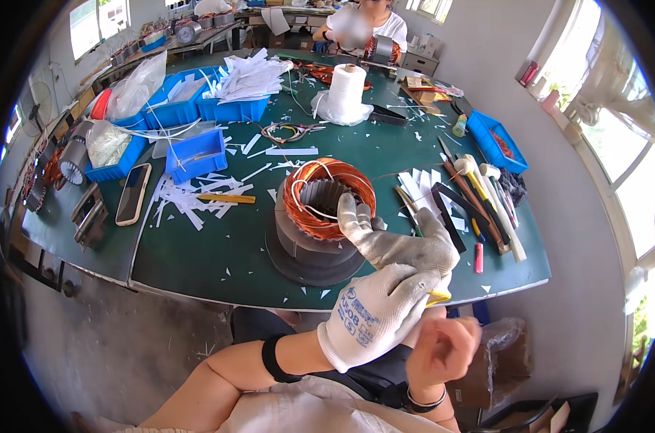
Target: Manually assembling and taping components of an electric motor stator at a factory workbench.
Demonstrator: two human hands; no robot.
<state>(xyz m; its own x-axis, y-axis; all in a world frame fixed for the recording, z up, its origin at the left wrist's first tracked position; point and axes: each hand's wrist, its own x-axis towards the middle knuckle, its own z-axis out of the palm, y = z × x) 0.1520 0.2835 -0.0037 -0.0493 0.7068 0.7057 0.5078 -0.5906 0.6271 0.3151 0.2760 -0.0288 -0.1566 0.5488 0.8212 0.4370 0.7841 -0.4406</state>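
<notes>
My left hand (367,317) wears a white knit glove with grey-coated fingers and reaches to the right. Its fingers are curled round a second, grey-stained work glove (407,249) with a yellow cuff edge. That glove's fingers hang over the near right side of a motor stator (306,242), which stands upright on a dark round base. Orange copper windings (309,206) with white ties ring the stator's top. My bare right hand (443,350), slightly blurred, is just below the yellow cuff, apart from it. Its fingers are curled in, with nothing visible in them.
Blue bins (197,155) and white paper strips (183,195) lie left, beside a phone (133,193). A white thread cone (347,90) stands behind the stator. Mallets (466,167) and other hand tools lie right, near a red marker (479,257). Another person (392,29) sits across the table.
</notes>
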